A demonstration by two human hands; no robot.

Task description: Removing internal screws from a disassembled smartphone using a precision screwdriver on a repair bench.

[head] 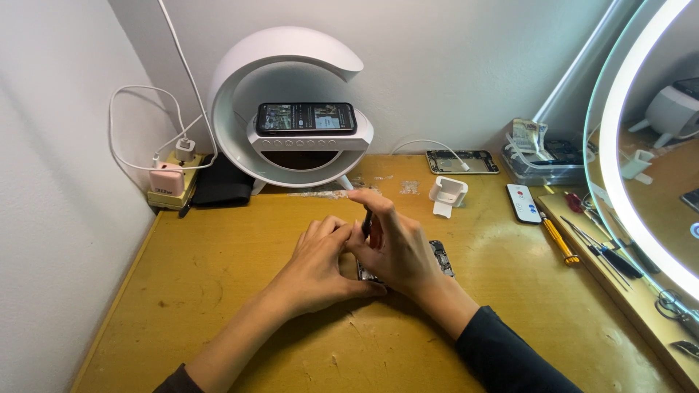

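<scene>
At desk centre, the left hand (320, 255) steadies an opened phone (441, 257) while the right hand (397, 244) pinches a thin dark tool (367, 223) upright (tip hidden). Excess sideways force could slip it across exposed components.

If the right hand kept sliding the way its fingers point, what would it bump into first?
Probably the left hand: the right hand points left and already touches it. Beyond that lies bare yellow table, though depth is hard to judge.
</scene>
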